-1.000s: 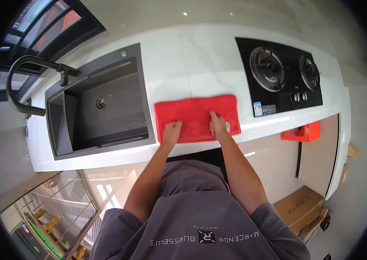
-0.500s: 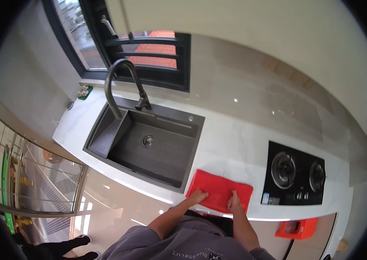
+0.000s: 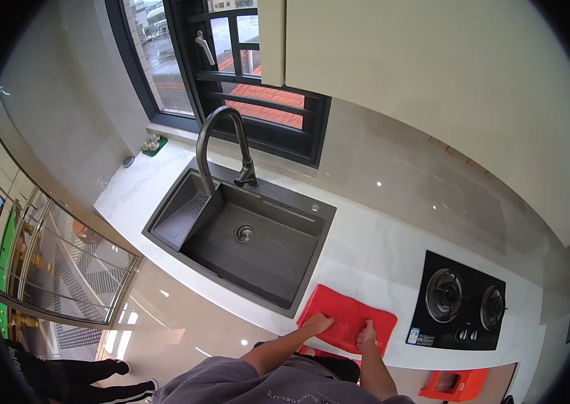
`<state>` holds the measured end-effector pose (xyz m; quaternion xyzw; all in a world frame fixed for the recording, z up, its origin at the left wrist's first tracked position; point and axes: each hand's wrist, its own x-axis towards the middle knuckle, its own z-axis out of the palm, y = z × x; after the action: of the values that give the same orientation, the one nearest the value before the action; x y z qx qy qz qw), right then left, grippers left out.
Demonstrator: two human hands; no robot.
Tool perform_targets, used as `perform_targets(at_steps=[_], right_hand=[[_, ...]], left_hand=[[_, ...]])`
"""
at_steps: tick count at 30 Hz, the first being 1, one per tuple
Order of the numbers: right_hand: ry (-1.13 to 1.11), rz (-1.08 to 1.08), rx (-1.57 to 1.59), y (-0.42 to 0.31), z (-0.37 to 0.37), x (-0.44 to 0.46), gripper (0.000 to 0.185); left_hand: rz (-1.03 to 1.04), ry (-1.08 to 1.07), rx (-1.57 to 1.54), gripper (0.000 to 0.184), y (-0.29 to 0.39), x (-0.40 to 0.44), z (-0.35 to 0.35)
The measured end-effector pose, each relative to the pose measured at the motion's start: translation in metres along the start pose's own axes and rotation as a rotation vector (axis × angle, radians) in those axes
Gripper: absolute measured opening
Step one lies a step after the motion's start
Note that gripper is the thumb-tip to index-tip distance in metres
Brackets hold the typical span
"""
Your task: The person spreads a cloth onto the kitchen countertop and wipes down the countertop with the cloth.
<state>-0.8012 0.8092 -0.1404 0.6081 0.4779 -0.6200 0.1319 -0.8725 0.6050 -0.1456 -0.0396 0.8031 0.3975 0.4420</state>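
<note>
A red cloth (image 3: pixel 347 323) lies spread on the white counter (image 3: pixel 372 249), between the sink and the stove, its front edge at the counter's edge. On the cloth's left part rests my left hand (image 3: pixel 318 323), fingers curled in against the fabric. My right hand (image 3: pixel 367 334) is closed on the cloth's right part, near its front edge. More red material shows below the counter's edge, between my arms.
Left of the cloth is a dark sink (image 3: pixel 258 236) with a tall faucet (image 3: pixel 241 135). A black two-burner stove (image 3: pixel 460 303) sits at the right. Below it hangs a red plastic object (image 3: pixel 456 385). Another person's legs (image 3: pixel 90 377) show at the lower left, near a glass-doored cabinet (image 3: pixel 76 269).
The view has tilted up and turned towards the window, so the cloth and hands appear lower. Another person's legs have come into view. Both hands stay on the cloth.
</note>
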Motion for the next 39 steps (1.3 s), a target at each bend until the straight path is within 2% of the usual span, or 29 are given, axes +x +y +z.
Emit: perform_targets(at_steps=[6,11,13,23,27,29,32,34,39], right_hand=[[0.047,-0.015,-0.014,0.002,0.002,0.006,0.051],[0.067,-0.015,-0.04,0.005,0.003,0.007,0.05],[0.101,-0.07,-0.05,0.008,0.006,0.009,0.05],[0.061,-0.112,-0.09,0.011,0.003,0.006,0.05],[0.024,-0.133,-0.114,0.013,-0.001,0.011,0.049],[0.035,-0.139,-0.128,0.014,0.002,0.006,0.049],[-0.044,-0.223,-0.224,0.023,-0.003,0.015,0.052],[-0.184,-0.292,-0.342,0.027,-0.001,0.016,0.055],[-0.255,-0.288,-0.501,0.014,0.01,-0.021,0.061]], left_hand=[[-0.009,0.003,0.039,0.057,-0.006,0.01,0.005],[0.065,-0.042,0.005,0.055,-0.007,0.011,0.002],[0.065,-0.037,-0.004,0.055,-0.008,0.012,0.003],[0.091,-0.058,-0.006,0.055,-0.009,0.013,0.002],[0.151,0.061,0.0,0.049,-0.015,0.02,0.01],[0.115,-0.056,-0.037,0.056,-0.011,0.015,0.003],[0.09,-0.038,-0.031,0.056,-0.004,0.003,-0.002],[0.079,-0.026,-0.06,0.052,-0.006,0.009,0.003],[0.095,-0.006,-0.108,0.049,-0.015,0.02,0.01]])
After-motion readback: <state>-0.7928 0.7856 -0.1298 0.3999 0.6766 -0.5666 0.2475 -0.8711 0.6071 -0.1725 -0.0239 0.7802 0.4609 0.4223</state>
